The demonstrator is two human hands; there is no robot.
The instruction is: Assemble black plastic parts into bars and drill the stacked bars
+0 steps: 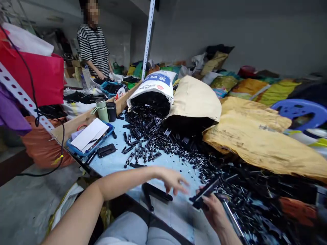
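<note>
My right hand (212, 208) is closed around a long black plastic part (205, 193), held tilted above the table's front edge. Motion blurs that part, so its exact kind cannot be told. My left hand (174, 181) reaches across from the left with its fingers spread and nothing between them, a little short of the held part. Below my left hand lies a black folded bracket-like piece (157, 194) near the table edge. Small black plastic parts (143, 151) and shiny metal pins (178, 153) are strewn over the light blue tabletop (119, 168).
A white sack (158, 85) and a tan sack (195, 97) spill black parts. A yellow sack (265, 139) lies at right. A blue tray (90, 139), green bottle (102, 110) and black cup (111, 111) stand left. Beyond is a person in a striped shirt (94, 46).
</note>
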